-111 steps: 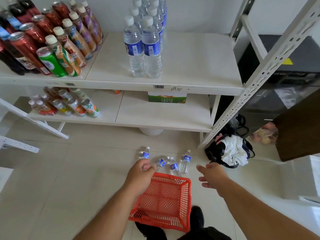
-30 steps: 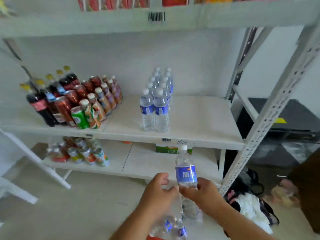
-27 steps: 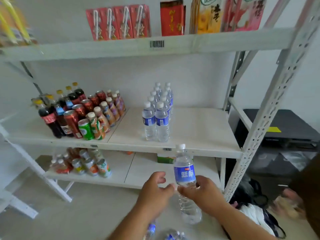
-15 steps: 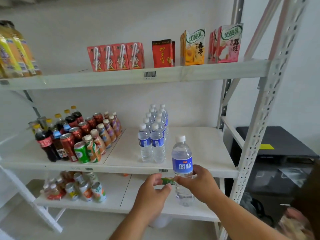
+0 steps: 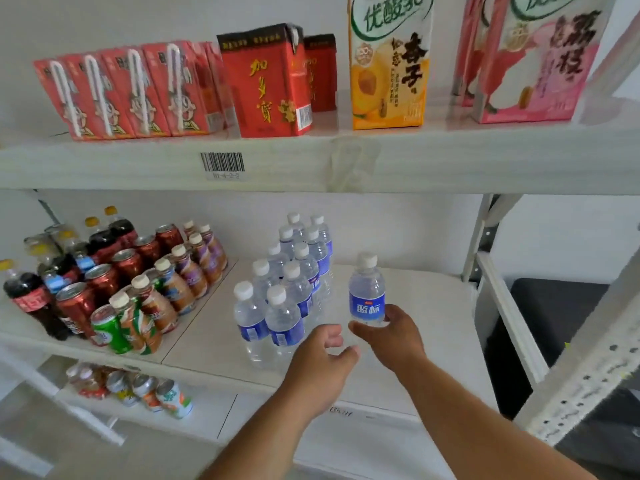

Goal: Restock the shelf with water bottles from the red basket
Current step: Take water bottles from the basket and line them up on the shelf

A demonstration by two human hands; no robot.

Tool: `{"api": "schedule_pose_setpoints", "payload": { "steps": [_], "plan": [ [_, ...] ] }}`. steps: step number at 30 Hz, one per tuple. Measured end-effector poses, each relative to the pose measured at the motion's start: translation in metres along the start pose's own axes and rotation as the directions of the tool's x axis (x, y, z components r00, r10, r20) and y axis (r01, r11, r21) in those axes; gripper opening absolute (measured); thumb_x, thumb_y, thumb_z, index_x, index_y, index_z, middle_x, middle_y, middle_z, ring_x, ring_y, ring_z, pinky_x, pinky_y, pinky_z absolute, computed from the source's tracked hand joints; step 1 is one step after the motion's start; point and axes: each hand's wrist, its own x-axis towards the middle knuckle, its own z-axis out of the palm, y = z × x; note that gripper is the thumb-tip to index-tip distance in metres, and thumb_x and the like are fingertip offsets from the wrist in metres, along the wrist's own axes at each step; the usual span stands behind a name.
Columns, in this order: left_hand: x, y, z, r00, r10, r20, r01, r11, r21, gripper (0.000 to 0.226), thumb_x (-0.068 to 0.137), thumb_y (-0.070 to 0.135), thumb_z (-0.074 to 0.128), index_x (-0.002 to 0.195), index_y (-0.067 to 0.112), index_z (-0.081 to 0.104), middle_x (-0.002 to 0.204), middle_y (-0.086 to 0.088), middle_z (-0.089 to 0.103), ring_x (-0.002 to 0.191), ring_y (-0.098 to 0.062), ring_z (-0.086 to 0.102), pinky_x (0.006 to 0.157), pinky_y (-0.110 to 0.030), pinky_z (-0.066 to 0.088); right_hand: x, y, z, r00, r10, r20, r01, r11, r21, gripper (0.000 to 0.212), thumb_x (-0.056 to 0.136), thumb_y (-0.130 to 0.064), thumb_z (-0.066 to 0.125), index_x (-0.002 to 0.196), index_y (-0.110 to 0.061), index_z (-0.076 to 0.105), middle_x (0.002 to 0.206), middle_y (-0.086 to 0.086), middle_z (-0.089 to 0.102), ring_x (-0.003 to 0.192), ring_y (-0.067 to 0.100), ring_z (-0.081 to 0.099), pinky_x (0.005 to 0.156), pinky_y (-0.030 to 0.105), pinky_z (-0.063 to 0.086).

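With right hand point(image 5: 393, 337) fingers clamped low on the upright water bottle point(image 5: 367, 294) and left hand point(image 5: 320, 355) loosely curled, empty: set down on the shelf point(image 5: 415, 306) just right of the bottle rows point(image 5: 291, 282), near the front edge.

water bottle point(image 5: 367, 299) blue label: 蓝标 | red carton point(image 5: 265, 81) at top shelf middle: 加多寶 | yellow carton point(image 5: 389, 60): 优酸乳, 杏子 | barcode sticker point(image 5: 223, 165) on top shelf front edge point(image 5: 104, 168): digits blurred
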Motion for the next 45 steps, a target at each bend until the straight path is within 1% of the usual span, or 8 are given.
{"api": "schedule_pose_setpoints", "payload": {
  "steps": [4,16,21,27,33,37,40,45],
  "plan": [
    [0.035,0.008,0.011,0.999,-0.05,-0.021,0.05,0.999,0.013,0.042,0.09,0.043,0.067,0.129,0.038,0.053,0.128,0.02,0.059,0.103,-0.01,0.067,0.091,-0.031,0.055,0.059,0.007,0.015,0.999,0.036,0.021,-0.034,0.997,-0.071,0.05,0.074,-0.045,0.088,0.113,-0.023,0.067,0.107,-0.005,0.069,0.094,0.02,0.067,0.082,0.032,0.051],
    [0.087,0.006,0.013,0.988,-0.106,-0.116,0.107,0.994,0.004,0.049,0.09,0.047,0.068,0.136,0.037,0.053,0.129,0.019,0.059,0.114,-0.008,0.062,0.099,-0.034,0.053,0.114,0.009,0.039,0.999,0.002,0.052,0.005,0.991,-0.133,0.046,0.08,-0.047,0.083,0.112,-0.028,0.056,0.089,-0.016,0.059,0.076,0.014,0.06,0.067,0.028,0.044],
    [0.095,0.004,0.014,0.988,-0.116,-0.103,0.12,0.992,0.029,0.053,0.091,0.047,0.067,0.14,0.034,0.051,0.132,0.017,0.059,0.118,-0.01,0.06,0.101,-0.035,0.053,0.114,0.018,0.047,0.981,0.12,0.155,-0.102,0.988,-0.118,0.065,0.072,-0.067,0.074,0.118,-0.027,0.052,0.098,0.002,0.072,0.076,0.026,0.077,0.07,0.046,0.066],
    [0.121,0.008,0.021,0.991,-0.109,-0.083,0.112,0.993,0.028,0.054,0.092,0.043,0.064,0.143,0.032,0.05,0.137,0.012,0.058,0.12,-0.012,0.057,0.097,-0.032,0.05,0.145,0.019,0.061,0.978,0.102,0.18,-0.067,0.98,-0.188,0.072,0.059,-0.074,0.068,0.115,-0.029,0.06,0.096,0.002,0.075,0.084,0.028,0.073,0.074,0.042,0.065],
    [0.16,0.011,0.025,0.989,-0.092,-0.113,0.092,0.996,-0.009,0.061,0.095,0.04,0.064,0.15,0.027,0.042,0.148,0.007,0.051,0.13,-0.016,0.052,0.105,-0.035,0.047,0.186,-0.005,0.07,0.975,0.136,0.176,-0.105,0.979,-0.173,0.062,0.069,-0.06,0.071,0.113,-0.018,0.064,0.085,0.004,0.074,0.052,0.02,0.065,0.047,0.025,0.049],
    [0.173,0.009,0.03,0.985,-0.071,-0.154,0.072,0.997,0.001,0.068,0.095,0.041,0.063,0.155,0.026,0.035,0.156,0.006,0.043,0.141,-0.019,0.045,0.112,-0.036,0.041,0.206,-0.016,0.076,0.964,0.169,0.203,-0.155,0.984,-0.087,0.055,0.076,-0.051,0.074,0.121,-0.023,0.06,0.101,0.007,0.075,0.076,0.029,0.08,0.064,0.04,0.066],
    [0.172,0.008,0.036,0.991,-0.055,-0.124,0.053,0.998,-0.02,0.067,0.096,0.04,0.062,0.155,0.025,0.034,0.153,0.006,0.045,0.135,-0.018,0.05,0.106,-0.031,0.042,0.216,-0.015,0.08,0.959,0.171,0.225,-0.159,0.985,-0.07,0.056,0.084,-0.043,0.074,0.132,-0.02,0.054,0.106,0.006,0.074,0.079,0.025,0.08,0.06,0.033,0.06],
    [0.165,0.005,0.038,0.994,-0.054,-0.1,0.05,0.998,-0.035,0.06,0.097,0.033,0.062,0.152,0.025,0.038,0.151,0.006,0.047,0.134,-0.016,0.051,0.108,-0.031,0.042,0.219,-0.017,0.08,0.949,0.136,0.284,-0.105,0.987,-0.121,0.035,0.092,-0.024,0.07,0.125,-0.02,0.058,0.11,0.006,0.074,0.087,0.022,0.077,0.082,0.04,0.064]
  ]
}}
